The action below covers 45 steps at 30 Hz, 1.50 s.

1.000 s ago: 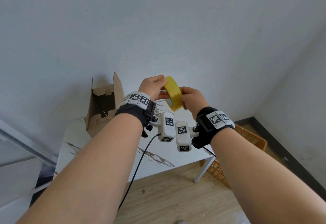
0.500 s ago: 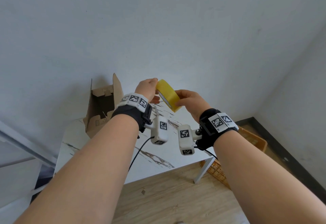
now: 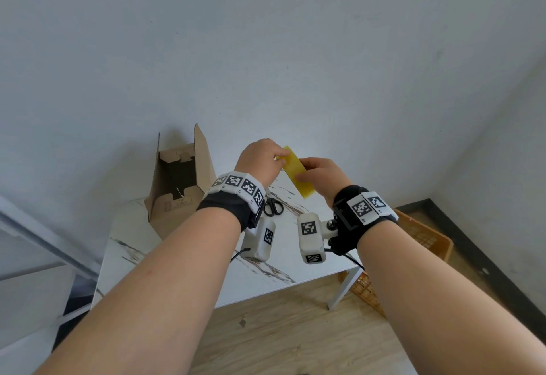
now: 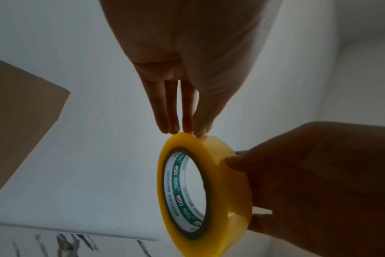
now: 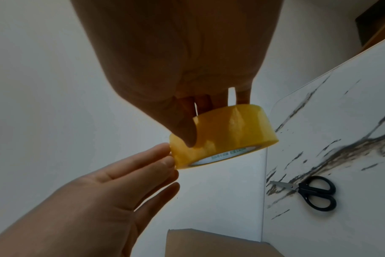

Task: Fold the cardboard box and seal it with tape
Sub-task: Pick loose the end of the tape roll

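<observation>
Yellow tape roll (image 3: 296, 174) aloft; open brown cardboard box (image 3: 177, 181) upright on the table.

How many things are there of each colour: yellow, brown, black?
Yellow: 1, the tape, held above the table by the right hand, with the left hand touching its edge.
Brown: 2, the box and the basket.
Black: 1, the scissors.
Total: 4

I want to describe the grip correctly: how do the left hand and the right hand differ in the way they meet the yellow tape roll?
The right hand grips the yellow tape roll, thumb and fingers curled round it; the left hand only touches its rim with straight fingertips. In the head view the right hand is lower than the left. Both are held above the table.
</observation>
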{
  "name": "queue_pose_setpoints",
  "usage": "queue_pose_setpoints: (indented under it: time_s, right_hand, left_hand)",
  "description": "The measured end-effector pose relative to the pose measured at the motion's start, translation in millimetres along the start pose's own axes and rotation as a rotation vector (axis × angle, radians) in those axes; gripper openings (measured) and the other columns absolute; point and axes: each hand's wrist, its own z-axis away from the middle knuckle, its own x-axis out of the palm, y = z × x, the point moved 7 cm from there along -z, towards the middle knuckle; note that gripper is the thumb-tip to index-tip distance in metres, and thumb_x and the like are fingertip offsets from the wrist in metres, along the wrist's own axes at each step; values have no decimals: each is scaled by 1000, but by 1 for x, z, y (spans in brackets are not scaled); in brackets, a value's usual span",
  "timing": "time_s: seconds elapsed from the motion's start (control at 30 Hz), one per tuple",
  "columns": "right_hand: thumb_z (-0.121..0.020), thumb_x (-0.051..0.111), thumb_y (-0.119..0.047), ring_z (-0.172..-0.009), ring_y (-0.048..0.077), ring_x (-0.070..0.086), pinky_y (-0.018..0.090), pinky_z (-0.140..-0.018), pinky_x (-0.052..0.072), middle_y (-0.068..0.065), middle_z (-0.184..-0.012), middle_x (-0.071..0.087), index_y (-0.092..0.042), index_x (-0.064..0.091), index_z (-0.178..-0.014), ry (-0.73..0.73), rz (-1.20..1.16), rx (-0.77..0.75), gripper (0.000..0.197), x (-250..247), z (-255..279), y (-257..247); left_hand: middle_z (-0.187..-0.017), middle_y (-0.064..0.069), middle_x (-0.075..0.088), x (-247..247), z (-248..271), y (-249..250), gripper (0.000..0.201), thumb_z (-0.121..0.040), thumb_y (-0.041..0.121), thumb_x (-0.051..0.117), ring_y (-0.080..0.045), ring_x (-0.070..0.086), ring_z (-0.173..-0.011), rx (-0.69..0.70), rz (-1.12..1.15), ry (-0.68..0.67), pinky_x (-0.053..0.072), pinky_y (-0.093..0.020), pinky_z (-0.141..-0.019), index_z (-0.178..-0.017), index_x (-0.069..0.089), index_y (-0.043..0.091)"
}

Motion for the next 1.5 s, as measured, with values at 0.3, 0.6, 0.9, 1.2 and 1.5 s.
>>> queue_pose_setpoints:
  time_s: [0.3, 0.6, 0.9, 1.2, 1.5]
  right_hand:
    - [-87, 55, -2, -101, 27, 63, 34, -88, 49, 12, -113, 68, -12, 63, -124, -24, 110, -2, 39, 5, 3, -4]
    - [-86, 54, 0, -90, 19, 58, 27, -78, 47, 14, -112, 68, -15, 65, -118, -49, 134, -34, 37, 4, 4, -10]
    - [-84, 58, 0, -95, 22, 61, 37, -92, 49, 12, -110, 70, -19, 68, -113, -77, 65, -24, 37, 7, -1, -3]
    - [-85, 58, -1, -94, 19, 60, 29, -84, 46, 5, -103, 68, -15, 67, -117, -70, -5, -16, 37, 2, -8, 6]
    - [-84, 59, -2, -95, 23, 62, 39, -93, 48, 10, -106, 70, -13, 69, -116, -73, -13, -24, 35, 5, -13, 3]
  left_hand:
    - [-93, 0, 69, -13, -1, 8, 17, -86, 17, 58, -20, 62, -85, -19, -67, 87, 51, -32, -76, -84, 75, 14]
    - [-85, -3, 59, -9, -8, 12, 12, -82, 10, 49, -23, 57, -73, -33, -250, 41, 48, -34, -64, -78, 60, 11]
    - [-83, -5, 51, -4, -9, 9, 7, -83, 10, 50, -22, 48, -71, -8, -220, -20, 35, -30, -62, -75, 48, 11]
    - [-108, 0, 65, -11, -7, -20, 20, -92, 15, 51, -18, 61, -95, -121, 141, 48, 46, -27, -83, -108, 65, 17]
    - [-100, 4, 64, -14, -4, -5, 19, -89, 24, 58, -16, 59, -92, -9, -23, 97, 47, -31, -82, -98, 75, 23]
